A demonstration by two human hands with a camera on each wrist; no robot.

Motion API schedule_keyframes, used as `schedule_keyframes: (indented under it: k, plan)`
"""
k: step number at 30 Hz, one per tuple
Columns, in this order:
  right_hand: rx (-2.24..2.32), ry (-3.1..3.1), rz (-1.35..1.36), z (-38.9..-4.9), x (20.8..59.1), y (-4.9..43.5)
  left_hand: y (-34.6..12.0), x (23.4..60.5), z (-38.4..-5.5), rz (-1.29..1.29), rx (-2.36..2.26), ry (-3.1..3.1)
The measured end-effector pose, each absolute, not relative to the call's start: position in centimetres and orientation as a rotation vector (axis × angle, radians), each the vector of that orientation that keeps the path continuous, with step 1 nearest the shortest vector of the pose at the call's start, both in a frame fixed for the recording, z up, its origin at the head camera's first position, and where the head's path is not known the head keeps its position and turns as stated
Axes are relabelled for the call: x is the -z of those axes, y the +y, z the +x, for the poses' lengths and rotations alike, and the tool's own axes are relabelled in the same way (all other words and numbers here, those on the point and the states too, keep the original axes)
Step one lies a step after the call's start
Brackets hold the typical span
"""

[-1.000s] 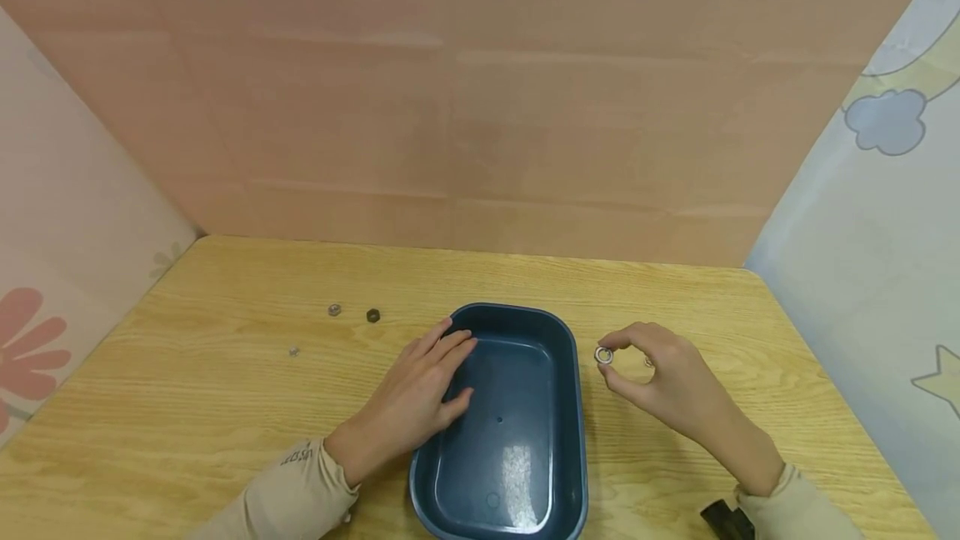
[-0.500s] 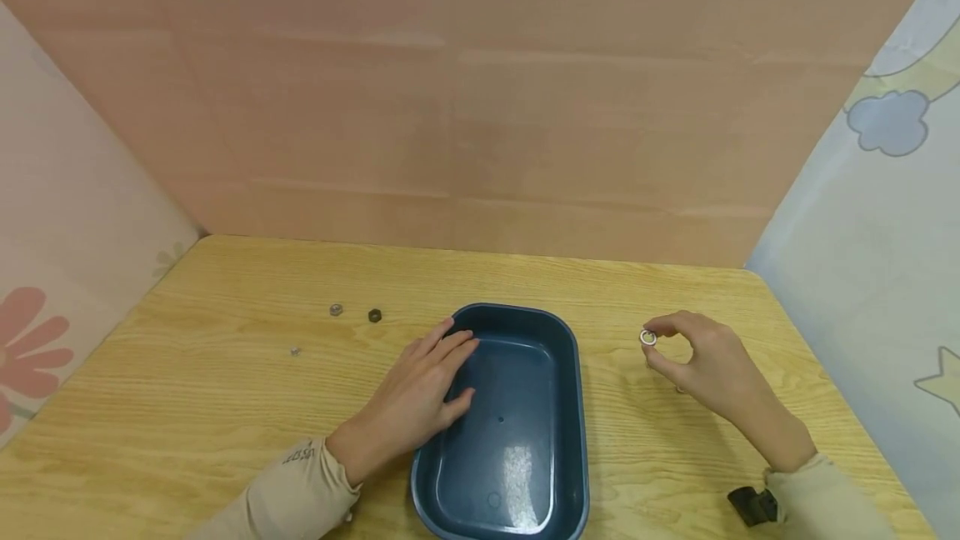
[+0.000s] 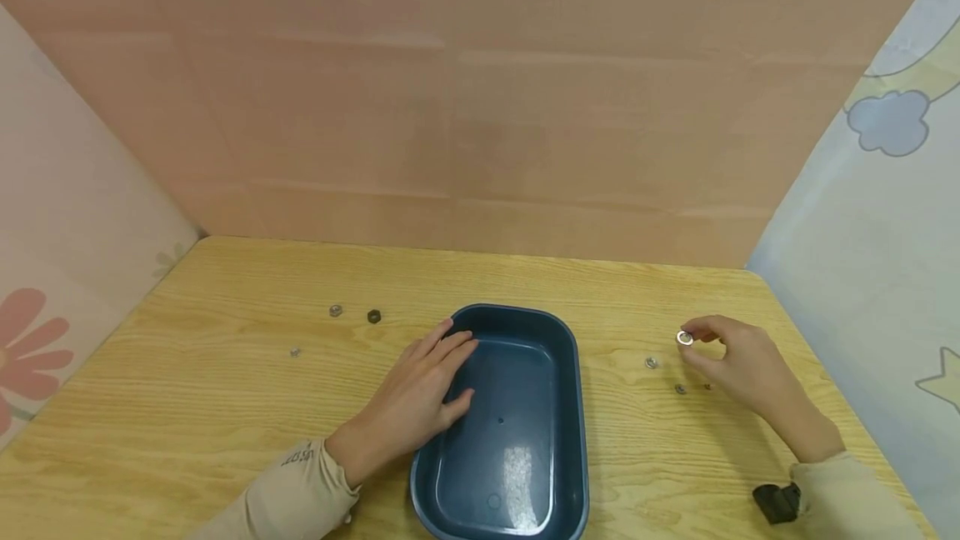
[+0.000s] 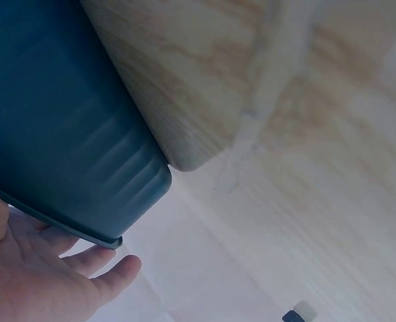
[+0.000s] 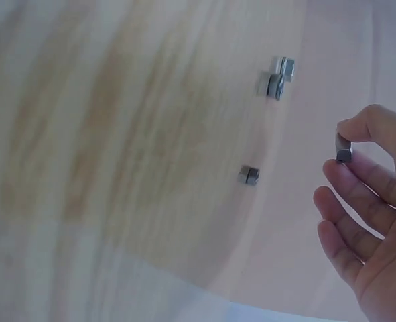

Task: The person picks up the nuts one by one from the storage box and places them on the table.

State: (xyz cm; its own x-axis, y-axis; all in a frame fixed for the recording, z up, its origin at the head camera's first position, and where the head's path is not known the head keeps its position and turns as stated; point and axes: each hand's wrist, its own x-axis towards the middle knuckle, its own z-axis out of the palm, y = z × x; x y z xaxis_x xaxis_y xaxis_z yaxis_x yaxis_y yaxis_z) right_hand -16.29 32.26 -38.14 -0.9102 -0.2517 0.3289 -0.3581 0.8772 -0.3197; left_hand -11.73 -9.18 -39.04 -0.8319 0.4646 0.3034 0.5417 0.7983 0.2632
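My right hand [image 3: 738, 361] pinches a silver metal nut [image 3: 685, 338] between thumb and index finger, above the right side of the table. In the right wrist view the nut [image 5: 344, 154] shows edge-on at the fingertips, the other fingers loosely bent. On the table below that hand lie a larger silver nut [image 3: 651, 363], a smaller nut [image 3: 680, 389] and a tiny one [image 3: 707, 387]. My left hand [image 3: 416, 390] rests over the left rim of a dark blue plastic tray [image 3: 517, 390], its fingers spread and relaxed. Nothing lies inside the tray.
Left of the tray, a silver nut [image 3: 335, 310], a black nut [image 3: 374, 317] and a tiny silver nut [image 3: 295, 352] lie on the wooden table [image 3: 187, 373]. A brown papered wall [image 3: 480, 123] stands behind, with patterned walls at both sides.
My right hand has moved right, away from the tray, with the nut pinched in it. Nuts it hid before now show on the table. The left hand and tray have stayed put.
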Motion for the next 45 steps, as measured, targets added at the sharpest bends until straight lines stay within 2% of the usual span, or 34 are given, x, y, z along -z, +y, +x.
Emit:
schedule_keyframes:
  k: [15,45]
  plan:
    - [-0.565,-2.985,0.346,-16.6,38.6,34.5,-9.2,39.1,-11.8,-0.781,0.490,-2.766]
    - [-0.497,-3.062,0.387,-17.0,39.3,35.2,-9.3,39.2,-11.8,-0.789,0.487,-2.756]
